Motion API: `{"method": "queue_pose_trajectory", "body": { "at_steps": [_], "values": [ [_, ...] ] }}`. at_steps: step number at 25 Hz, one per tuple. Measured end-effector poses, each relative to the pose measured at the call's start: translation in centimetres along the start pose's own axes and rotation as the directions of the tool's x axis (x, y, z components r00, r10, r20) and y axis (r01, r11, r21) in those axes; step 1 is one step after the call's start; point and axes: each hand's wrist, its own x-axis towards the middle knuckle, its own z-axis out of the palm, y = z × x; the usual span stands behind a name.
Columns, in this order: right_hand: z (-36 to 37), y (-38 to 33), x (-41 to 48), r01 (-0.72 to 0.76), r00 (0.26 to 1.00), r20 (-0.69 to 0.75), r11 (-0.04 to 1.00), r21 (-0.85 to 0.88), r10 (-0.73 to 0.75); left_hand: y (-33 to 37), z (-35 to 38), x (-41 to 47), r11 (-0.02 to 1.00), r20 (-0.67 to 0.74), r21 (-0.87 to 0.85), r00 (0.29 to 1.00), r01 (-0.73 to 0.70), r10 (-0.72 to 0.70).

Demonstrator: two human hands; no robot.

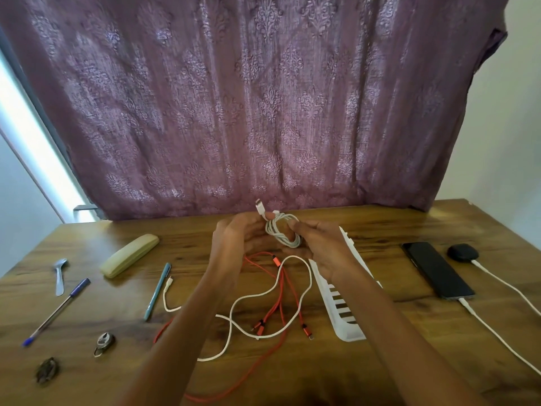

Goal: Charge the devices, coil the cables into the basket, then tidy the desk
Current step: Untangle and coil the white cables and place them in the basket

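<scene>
Both hands are raised above the middle of the wooden desk (380, 332). My left hand (234, 238) pinches the plug end of a white coiled cable (282, 230), and my right hand (319, 247) holds the coil's loops around its fingers. Below them a loose white cable (234, 315) and a red multi-plug cable (281, 291) lie tangled on the desk. The white slotted basket (339, 312) lies under my right wrist, partly hidden. At right a black phone (436, 269) and a black earbud case (462, 252) each have a white charging cable (497, 335) plugged in.
On the left of the desk lie a cream glasses case (128, 254), a metal spoon (60, 275), a blue-capped pen (55, 313), a teal pen (158, 290), a key ring (104, 342) and a small dark object (46, 370). A purple curtain (263, 98) hangs behind.
</scene>
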Motion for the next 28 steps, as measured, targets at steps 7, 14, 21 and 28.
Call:
{"method": "queue_pose_trajectory", "body": {
  "at_steps": [7, 14, 21, 28],
  "values": [
    [0.3, 0.6, -0.2, 0.181, 0.980, -0.035, 0.952, -0.247, -0.196, -0.8, -0.6, 0.1, 0.982, 0.005, 0.177, 0.998, -0.063, 0.063],
    [0.7, 1.0, -0.7, 0.314, 0.931, -0.030, 0.839, -0.445, -0.364, -1.2, -0.8, 0.3, 0.981, -0.112, 0.193, 0.993, -0.014, 0.037],
    [1.4, 0.9, -2.0, 0.263, 0.964, 0.090, 0.942, -0.208, -0.249, -1.5, -0.7, 0.4, 0.936, -0.245, 0.348, 0.959, -0.050, 0.142],
    [1.6, 1.0, -1.8, 0.272, 0.958, -0.028, 0.940, -0.206, -0.284, -1.6, 0.3, 0.5, 0.877, -0.125, 0.474, 0.980, -0.078, 0.155]
  ]
}}
